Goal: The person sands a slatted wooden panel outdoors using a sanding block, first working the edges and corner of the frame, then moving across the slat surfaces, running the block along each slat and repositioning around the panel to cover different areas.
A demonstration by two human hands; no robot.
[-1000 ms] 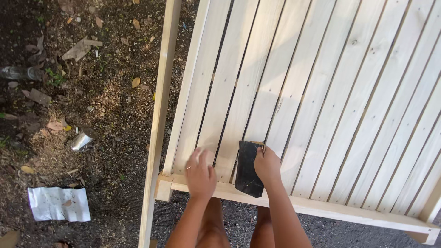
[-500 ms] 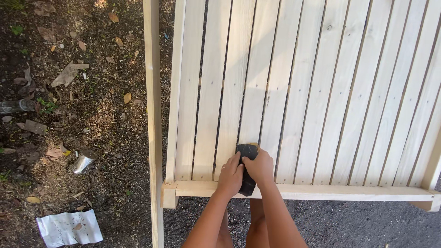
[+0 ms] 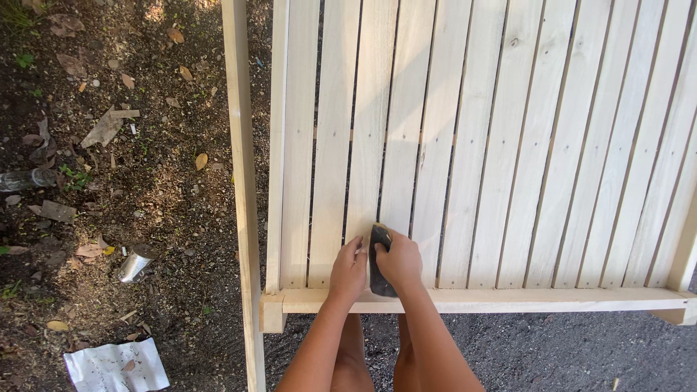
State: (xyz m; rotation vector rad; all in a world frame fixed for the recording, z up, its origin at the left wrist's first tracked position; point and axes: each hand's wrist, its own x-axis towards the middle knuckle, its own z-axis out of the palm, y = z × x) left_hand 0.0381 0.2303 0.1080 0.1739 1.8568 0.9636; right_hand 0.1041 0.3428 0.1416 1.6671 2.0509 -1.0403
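A pale wooden slatted panel (image 3: 508,145) lies flat, its near cross rail (image 3: 508,299) running left to right. My right hand (image 3: 398,260) grips a dark piece of sandpaper (image 3: 377,279) and presses it on a slat just above the rail. My left hand (image 3: 350,270) lies beside it on the neighbouring slat, its fingers touching the dark sheet's left edge. Both forearms reach up from the bottom of the view.
A long loose wooden batten (image 3: 243,189) lies along the panel's left side. The dirt ground at left holds dry leaves, a small metal can (image 3: 135,263), a wood scrap (image 3: 105,127) and a white paper sheet (image 3: 116,366). Dark gravel lies below the rail.
The hands have drawn together: the left hand slid right to the dark sheet. The sheet now looks narrower, pressed between both hands. The view shifted left and forward.
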